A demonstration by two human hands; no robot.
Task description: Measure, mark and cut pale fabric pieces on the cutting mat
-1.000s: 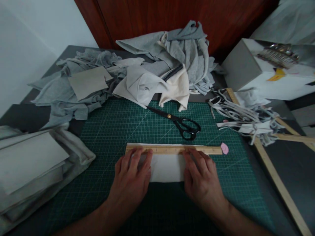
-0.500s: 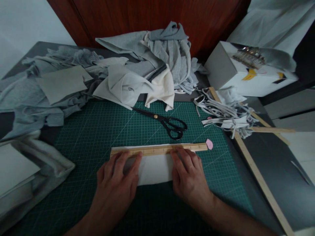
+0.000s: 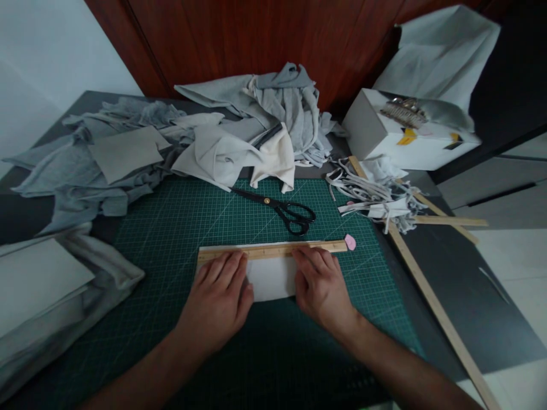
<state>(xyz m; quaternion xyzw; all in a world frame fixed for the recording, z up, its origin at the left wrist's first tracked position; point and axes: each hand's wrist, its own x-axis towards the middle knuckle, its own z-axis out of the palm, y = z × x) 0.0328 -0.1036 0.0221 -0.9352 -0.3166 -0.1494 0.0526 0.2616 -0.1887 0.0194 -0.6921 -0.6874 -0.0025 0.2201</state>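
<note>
Clock centred on the ruler, 12 = away from me. 9 o'clock: folded grey cloth (image 3: 117,273), pale sheet (image 3: 38,285) on top, partly out of view. 10: heap of grey scraps (image 3: 60,176), beige piece (image 3: 126,154) lying over it. My left hand (image 3: 220,290): holding nothing, fingers side by side, tips down on the ruler's left half, thumb spread off them at the white piece. Middle: wooden ruler (image 3: 269,251) lying across the white piece (image 3: 271,279), both on the green cutting mat (image 3: 149,228). Thin white band shows past the ruler's 12 side, most of the piece on the 6 side. 12: black scissors (image 3: 277,206) on the mat, tip toward 10, handles toward 4; cream cloth (image 3: 276,156) just beyond. My right hand (image 3: 320,282): also gripping nothing, fingers bent and bunched, tips on the ruler's right half; thumb tucked in, contact unclear. 3: pink piece (image 3: 350,242) at the ruler's end. 2: tangle of cloth strips (image 3: 376,196); white box (image 3: 397,139) behind. Rightmost: long wooden strip (image 3: 436,302), 3 to 4, across the dark surface (image 3: 478,307).
</note>
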